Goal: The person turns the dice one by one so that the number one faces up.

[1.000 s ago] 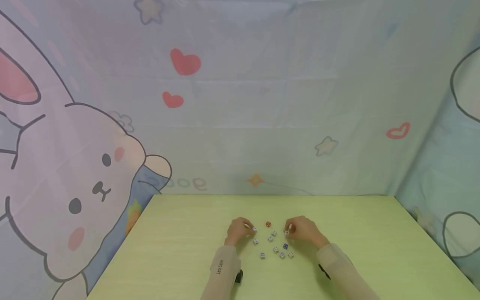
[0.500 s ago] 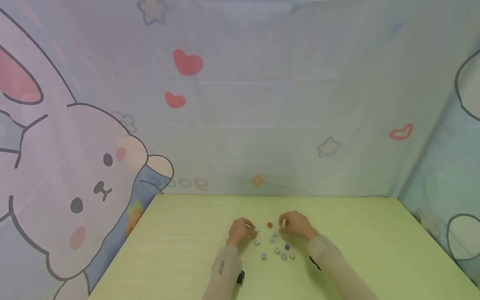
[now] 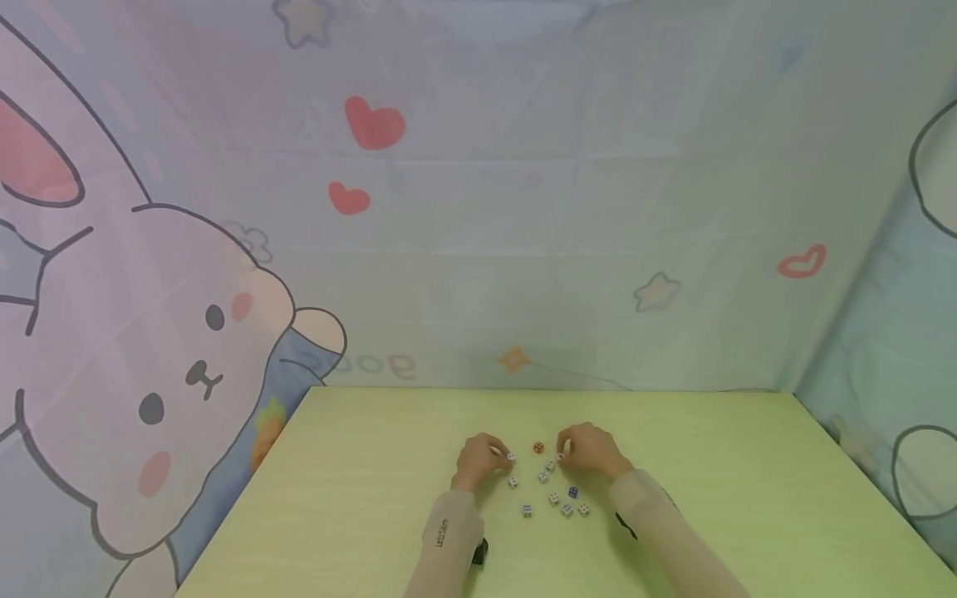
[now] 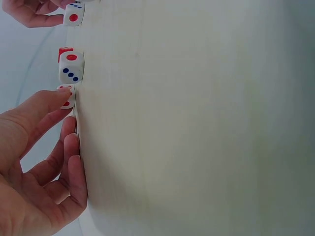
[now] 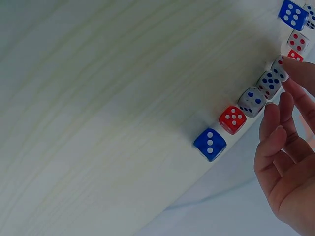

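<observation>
My left hand (image 3: 480,461) pinches a white die (image 3: 512,458) between thumb and forefinger, low over the table, with its other fingers loosely curled in the left wrist view. Across from it, my right hand (image 3: 593,449) holds another white die (image 5: 280,68) between thumb and forefinger. That die overlaps a neighbouring white die (image 5: 269,84) in the right wrist view. An orange-red die (image 3: 538,447) lies between the hands, slightly farther back. Two white dice (image 3: 543,476) are close to my right fingertips, and one white die (image 3: 512,482) sits just in front of my left hand.
Nearer the body lie a blue die (image 3: 572,492) and several white dice (image 3: 566,511), with one white die (image 3: 527,511) apart to the left. The pale yellow-green table (image 3: 359,473) ends at a printed cloth backdrop (image 3: 478,316).
My right hand has moved left with its white die, toward the orange-red die, then dipped slightly. My left hand stays in place, pinching its die. The view has shifted a little.
</observation>
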### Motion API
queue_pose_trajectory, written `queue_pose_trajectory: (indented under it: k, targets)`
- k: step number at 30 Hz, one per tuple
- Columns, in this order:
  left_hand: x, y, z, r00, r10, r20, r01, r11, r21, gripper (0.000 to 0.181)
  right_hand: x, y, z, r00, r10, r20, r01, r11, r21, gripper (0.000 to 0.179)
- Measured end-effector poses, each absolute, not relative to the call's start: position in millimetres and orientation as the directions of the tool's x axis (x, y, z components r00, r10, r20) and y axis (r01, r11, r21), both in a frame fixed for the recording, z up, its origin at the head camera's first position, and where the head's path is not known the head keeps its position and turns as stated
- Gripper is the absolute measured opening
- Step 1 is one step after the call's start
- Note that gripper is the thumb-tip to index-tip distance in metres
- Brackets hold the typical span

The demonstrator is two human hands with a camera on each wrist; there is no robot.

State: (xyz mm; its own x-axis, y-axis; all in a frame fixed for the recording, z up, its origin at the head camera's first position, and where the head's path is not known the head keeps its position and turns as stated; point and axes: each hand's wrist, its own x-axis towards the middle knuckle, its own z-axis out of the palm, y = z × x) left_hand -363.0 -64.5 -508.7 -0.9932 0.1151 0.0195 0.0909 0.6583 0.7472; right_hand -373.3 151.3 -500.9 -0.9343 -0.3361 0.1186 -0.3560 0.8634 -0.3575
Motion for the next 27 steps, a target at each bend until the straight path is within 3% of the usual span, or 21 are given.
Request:
queue_pose_trajectory:
  k: [7,17,27]
  targets:
    - [-362,-64,-507,-0.994,0.111,0.012,0.083,0.662,0.745,0.013,-369,153,-492,-0.93,-0.336,0.149,-0.368,0.855,-0.367,0.016]
    - [-364,-64,-510,-0.994,0.107,0.003,0.073,0.663,0.745,0.014,-360,151,-488,-0.9,-0.406,0.156,-0.434,0.82,-0.374,0.011]
    - [-365,-65,-512,-0.995,0.104,0.0,0.069,0.661,0.747,0.013,-363,143,-492,-0.903,-0.421,0.083,-0.42,0.826,-0.375,0.022]
